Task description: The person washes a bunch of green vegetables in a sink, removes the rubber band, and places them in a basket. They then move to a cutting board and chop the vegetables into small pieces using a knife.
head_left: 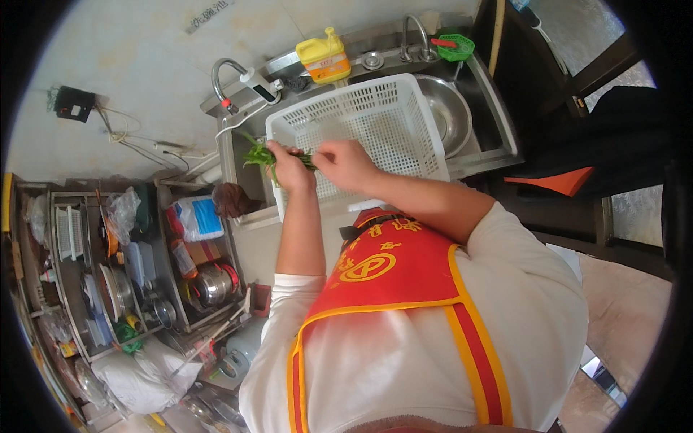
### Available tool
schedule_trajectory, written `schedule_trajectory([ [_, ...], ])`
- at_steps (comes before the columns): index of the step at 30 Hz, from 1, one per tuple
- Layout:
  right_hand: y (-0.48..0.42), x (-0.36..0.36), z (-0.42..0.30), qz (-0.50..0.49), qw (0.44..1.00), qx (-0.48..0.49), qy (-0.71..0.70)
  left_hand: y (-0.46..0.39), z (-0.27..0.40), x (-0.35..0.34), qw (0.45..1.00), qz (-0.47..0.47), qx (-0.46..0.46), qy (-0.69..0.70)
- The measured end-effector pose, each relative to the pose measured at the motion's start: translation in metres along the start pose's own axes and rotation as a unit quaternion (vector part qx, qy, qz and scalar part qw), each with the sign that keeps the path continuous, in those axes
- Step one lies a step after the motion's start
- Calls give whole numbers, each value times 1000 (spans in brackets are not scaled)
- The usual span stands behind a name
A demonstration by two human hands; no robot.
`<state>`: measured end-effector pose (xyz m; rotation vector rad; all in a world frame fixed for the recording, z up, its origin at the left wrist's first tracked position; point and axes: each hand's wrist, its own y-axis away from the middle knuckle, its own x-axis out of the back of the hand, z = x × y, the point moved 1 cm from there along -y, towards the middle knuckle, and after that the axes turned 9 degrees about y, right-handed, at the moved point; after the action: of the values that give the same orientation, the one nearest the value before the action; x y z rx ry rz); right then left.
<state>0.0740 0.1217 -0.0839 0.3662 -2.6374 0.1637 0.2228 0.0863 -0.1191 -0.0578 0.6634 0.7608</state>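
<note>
My left hand [293,166] is closed around a bunch of leafy green vegetables [261,156], whose leaves stick out to the left. Close on its right, my right hand [346,163] has its fingers curled at the stem end of the bunch; whether they pinch a stem is hard to make out. Both hands are over the left near part of a large white perforated plastic basket [419,103], which lies across the stainless steel sink [506,127]. A round metal basin [460,116] is partly hidden behind the basket's right side.
Behind the basket stand a yellow jug [324,57], a left faucet [222,81] and a right faucet [417,27]. A green plastic basket [456,47] sits at the back right corner. At left, metal shelves [173,281] hold pots and bags. A brown cloth-like item [233,200] is by the sink's left edge.
</note>
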Motion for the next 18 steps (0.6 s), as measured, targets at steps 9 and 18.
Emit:
schedule_trajectory([
  [9,-8,-32,67,6,856,-255,-450,36,-10,-22,994,-88,64,-34],
  [18,11,-22,49,28,994,-83,64,42,-35,-9,980,-138,117,-79],
])
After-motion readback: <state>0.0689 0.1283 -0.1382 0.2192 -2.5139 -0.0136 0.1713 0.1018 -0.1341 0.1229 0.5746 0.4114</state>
